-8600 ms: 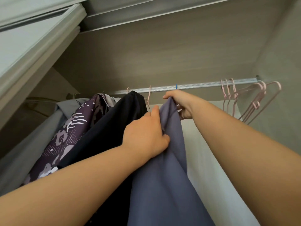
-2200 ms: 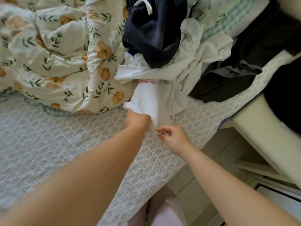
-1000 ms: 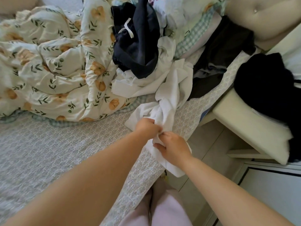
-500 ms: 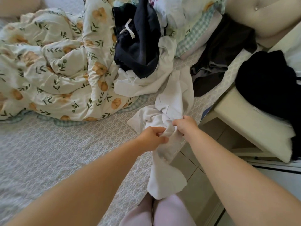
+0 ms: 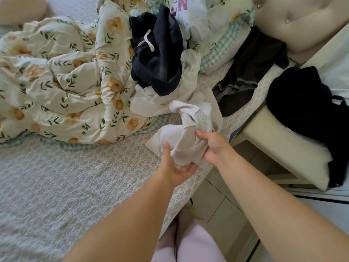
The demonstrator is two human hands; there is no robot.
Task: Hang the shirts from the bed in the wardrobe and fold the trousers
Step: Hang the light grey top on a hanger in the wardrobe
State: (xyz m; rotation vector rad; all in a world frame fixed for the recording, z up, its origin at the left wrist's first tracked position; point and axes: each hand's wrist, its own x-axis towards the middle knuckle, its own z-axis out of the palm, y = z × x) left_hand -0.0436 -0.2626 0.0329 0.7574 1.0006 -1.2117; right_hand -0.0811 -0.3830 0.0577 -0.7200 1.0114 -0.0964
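A bunched white garment [image 5: 188, 133] lies at the bed's right edge, and both my hands hold it. My left hand [image 5: 175, 167] cups it from below with the thumb pressed on the cloth. My right hand [image 5: 215, 146] grips its right side. Behind it lie navy trousers with a white drawstring [image 5: 158, 53] on top of another white shirt [image 5: 162, 104]. A dark grey garment [image 5: 245, 72] lies to the right, and a white top with purple letters [image 5: 181, 6] sits at the back.
A crumpled floral duvet [image 5: 66, 82] covers the left of the patterned bed sheet [image 5: 75, 176]. A cream bedside table [image 5: 283, 148] stands right of the bed with a black garment [image 5: 306, 110] on it. The padded headboard [image 5: 294, 21] is top right. Tiled floor shows below.
The white garment's hanging end has been gathered up into a bundle. My left hand has turned palm-up under it, and my right hand has shifted to its right side.
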